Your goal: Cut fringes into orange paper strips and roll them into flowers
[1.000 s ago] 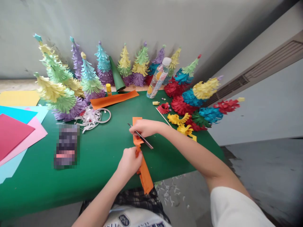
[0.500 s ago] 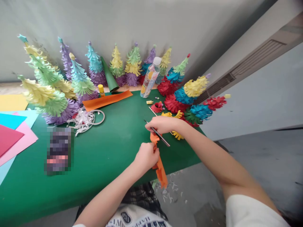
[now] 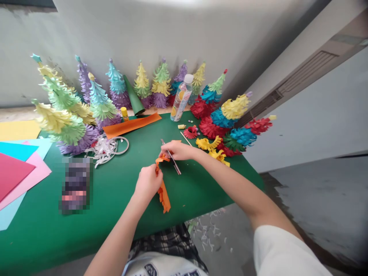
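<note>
My left hand (image 3: 148,182) is closed on a fringed orange paper strip (image 3: 164,201). The strip's lower end hangs below my fingers, and its upper part curls over toward the other hand. My right hand (image 3: 178,149) pinches a thin, pen-like stick (image 3: 175,165) that slants across its fingertips. The strip's upper end touches those fingertips or lies just under them; I cannot tell which. Right of this hand lie curled yellow fringed strips (image 3: 207,144) and a red fringed ring (image 3: 190,132).
Fringed paper trees (image 3: 161,82) line the wall, with a green cone (image 3: 133,96) and a bottle (image 3: 181,99) among them. A glue stick (image 3: 124,114), orange strip (image 3: 132,125), tape ring (image 3: 126,147), blurred phone-like object (image 3: 76,186) and coloured sheets (image 3: 17,168) lie on the green table (image 3: 115,226).
Both hands have moved left in the picture, carrying the orange strip and the stick. The stick now stands more steeply. The whole view has shifted slightly.
</note>
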Demonstrator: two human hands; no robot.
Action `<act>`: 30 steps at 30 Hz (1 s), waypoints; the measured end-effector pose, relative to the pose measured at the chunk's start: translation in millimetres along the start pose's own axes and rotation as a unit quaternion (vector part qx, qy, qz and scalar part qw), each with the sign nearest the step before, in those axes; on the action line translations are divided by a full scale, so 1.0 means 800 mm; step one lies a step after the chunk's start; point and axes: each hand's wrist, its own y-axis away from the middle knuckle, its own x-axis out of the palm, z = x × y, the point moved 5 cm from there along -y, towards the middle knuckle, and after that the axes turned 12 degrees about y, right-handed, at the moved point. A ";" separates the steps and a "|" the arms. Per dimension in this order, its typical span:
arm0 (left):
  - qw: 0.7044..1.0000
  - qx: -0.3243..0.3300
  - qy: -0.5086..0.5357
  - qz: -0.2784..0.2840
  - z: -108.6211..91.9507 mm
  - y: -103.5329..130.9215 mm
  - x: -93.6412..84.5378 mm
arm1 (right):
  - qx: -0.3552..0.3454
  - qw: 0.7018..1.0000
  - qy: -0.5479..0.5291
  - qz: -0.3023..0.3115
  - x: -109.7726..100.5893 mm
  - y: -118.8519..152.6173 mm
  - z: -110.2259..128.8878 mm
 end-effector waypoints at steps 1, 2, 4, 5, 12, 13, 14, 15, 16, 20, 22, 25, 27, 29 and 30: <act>1.000 0.003 -0.003 0.001 0.001 -0.001 0.002 | 0.007 1.000 -0.004 -0.005 0.004 0.007 -0.003; 1.000 0.005 -0.007 -0.001 0.001 -0.003 0.001 | 0.014 1.000 -0.009 -0.014 0.007 0.014 -0.005; 1.000 0.011 -0.016 -0.016 0.000 -0.006 -0.008 | 0.035 0.998 -0.022 -0.043 0.008 0.025 -0.006; 0.999 0.013 -0.021 -0.030 -0.001 -0.008 -0.015 | 0.050 0.996 -0.029 -0.065 0.006 0.028 -0.006; 0.966 0.199 -0.107 -0.127 -0.028 -0.022 -0.040 | 0.196 0.906 -0.099 -0.361 -0.073 0.013 -0.019; 0.961 0.242 -0.111 -0.074 -0.029 -0.027 -0.027 | 0.199 0.890 -0.107 -0.396 -0.089 0.010 -0.019; 0.956 0.268 -0.113 -0.038 -0.027 -0.033 -0.015 | 0.193 0.880 -0.114 -0.419 -0.102 0.007 -0.018; 0.951 0.287 -0.115 -0.009 -0.026 -0.040 -0.002 | 0.184 0.874 -0.115 -0.435 -0.115 0.004 -0.016; 0.948 0.296 -0.118 0.011 -0.025 -0.046 0.010 | 0.173 0.871 -0.114 -0.446 -0.125 0.002 -0.013; 0.943 0.301 -0.138 0.042 -0.052 -0.037 0.079 | 0.126 0.877 -0.126 -0.446 -0.145 0.000 0.008; 0.936 0.319 -0.140 0.057 -0.085 0.007 0.131 | 0.111 0.886 -0.129 -0.431 -0.147 0.001 0.018; 0.764 0.582 -0.171 0.219 -0.143 0.132 0.233 | 0.114 0.897 -0.119 -0.409 -0.147 0.005 0.026; 0.700 0.643 -0.166 0.263 -0.157 0.190 0.275 | 0.120 0.897 -0.121 -0.408 -0.147 0.008 0.026; 0.683 0.664 -0.162 0.256 -0.158 0.209 0.293 | 0.125 0.894 -0.126 -0.411 -0.145 0.013 0.023; 0.690 0.662 -0.160 0.243 -0.154 0.206 0.295 | 0.128 0.894 -0.125 -0.410 -0.144 0.015 0.020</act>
